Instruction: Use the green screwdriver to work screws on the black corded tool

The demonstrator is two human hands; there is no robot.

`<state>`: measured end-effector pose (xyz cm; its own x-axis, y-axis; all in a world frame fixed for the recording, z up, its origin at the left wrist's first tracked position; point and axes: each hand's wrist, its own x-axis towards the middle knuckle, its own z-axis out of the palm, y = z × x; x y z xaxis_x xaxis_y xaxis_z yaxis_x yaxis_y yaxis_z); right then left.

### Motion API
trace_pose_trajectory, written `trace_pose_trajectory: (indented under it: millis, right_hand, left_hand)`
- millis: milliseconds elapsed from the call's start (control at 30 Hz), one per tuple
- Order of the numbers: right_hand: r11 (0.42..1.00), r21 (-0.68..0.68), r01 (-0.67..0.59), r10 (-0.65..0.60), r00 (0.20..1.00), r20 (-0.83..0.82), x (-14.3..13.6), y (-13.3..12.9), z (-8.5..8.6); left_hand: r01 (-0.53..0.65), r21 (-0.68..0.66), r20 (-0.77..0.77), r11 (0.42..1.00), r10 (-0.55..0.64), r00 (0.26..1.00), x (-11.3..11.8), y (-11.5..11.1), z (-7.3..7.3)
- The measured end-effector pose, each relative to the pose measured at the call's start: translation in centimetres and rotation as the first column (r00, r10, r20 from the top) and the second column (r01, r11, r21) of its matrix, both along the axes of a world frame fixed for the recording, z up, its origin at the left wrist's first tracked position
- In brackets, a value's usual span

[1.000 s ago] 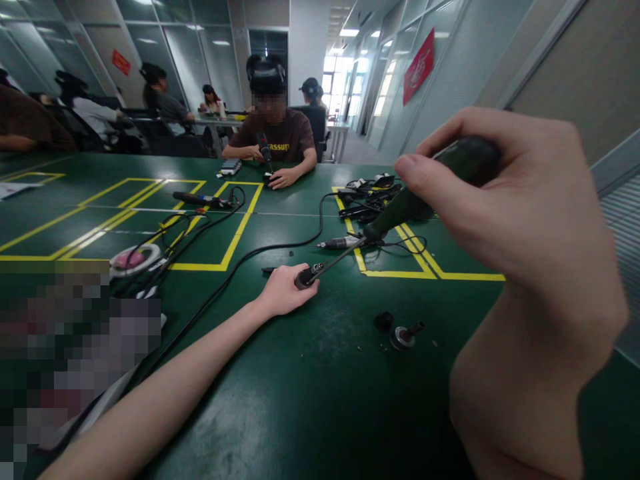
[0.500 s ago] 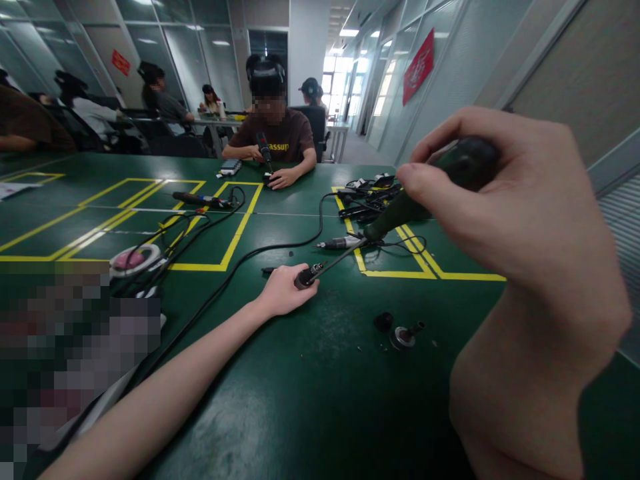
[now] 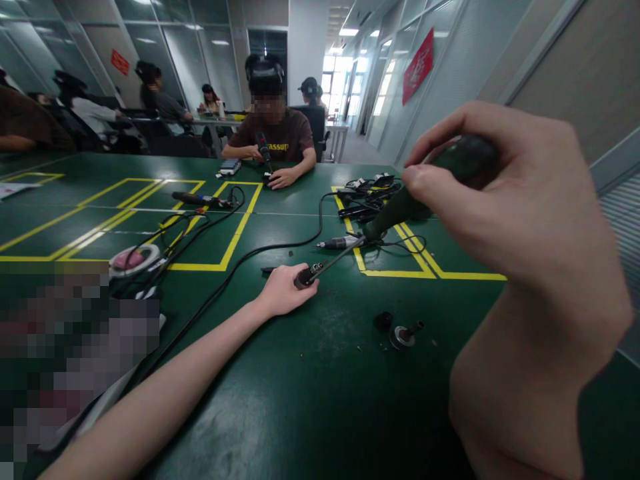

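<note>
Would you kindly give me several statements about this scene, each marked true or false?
1. The right hand grips a screwdriver by its green handle. True.
2. The left hand is holding nothing. False: it holds a dark cylindrical part.
3. The screwdriver's shaft slants down toward that part. True.
4. No loose parts lie right of the left hand. False: a round metal part lies there.
5. The person across the table holds a tool. True.
6. The table's marking lines are blue. False: yellow tape marks it.
</note>
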<state>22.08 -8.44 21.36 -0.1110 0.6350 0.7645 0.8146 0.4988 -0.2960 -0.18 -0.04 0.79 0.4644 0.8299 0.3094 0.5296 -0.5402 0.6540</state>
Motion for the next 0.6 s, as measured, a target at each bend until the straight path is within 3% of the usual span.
trace_pose_trajectory:
  millis: [600]
  right_hand:
    - [1.000, 0.011, -0.018, 0.018, 1.000, -0.026, -0.48, -0.01, 0.18]
  left_hand:
    - [0.002, -0.005, -0.001, 1.000, -0.002, 1.000, 0.04, -0.13, 0.21]
